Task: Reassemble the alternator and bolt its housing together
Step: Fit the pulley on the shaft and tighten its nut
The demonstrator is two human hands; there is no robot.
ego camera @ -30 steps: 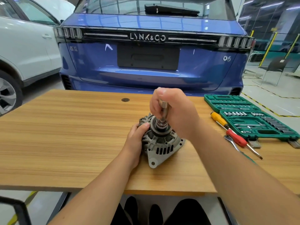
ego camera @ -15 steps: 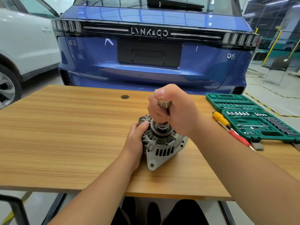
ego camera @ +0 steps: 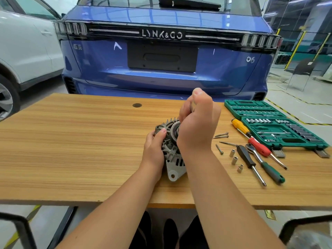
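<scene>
On the wooden counter (ego camera: 71, 150), toward its middle, the alternator (ego camera: 170, 150) is lying between the person's two hands. The left hand (ego camera: 154, 148) is cupping the housing's left side, its fingers curled against the ribbed casting. The right hand (ego camera: 196, 123) is hovering directly over the pulley end, clenched in a fist around a metal tool, mostly hidden, that is pointing down at the shaft; its exact kind cannot be told. So both grips are grasping: the left the alternator, the right the tool.

Behind the counter one blue car (ego camera: 165, 51) is standing tail-on, and part of one white car (ego camera: 23, 51) is showing at the left.

To the right one open green socket case (ego camera: 269, 123) is lying, its two halves filled with sockets. Beside it four hand tools are lying roughly parallel: one yellow-handled screwdriver (ego camera: 239, 125), one red-handled screwdriver (ego camera: 259, 147), one ratchet with a green handle (ego camera: 269, 169), and one black-handled screwdriver (ego camera: 245, 156). Nearer the alternator four long bolts (ego camera: 221, 135) are lying loose, and three small sockets (ego camera: 234, 160) are standing just beside the black handle.

The alternator is showing a grey cast-aluminium housing with cooling fins at the far edge, vent slots near the front, a silver pulley on top and a mounting ear (ego camera: 173, 174) with a round hole pointing toward the person.
</scene>
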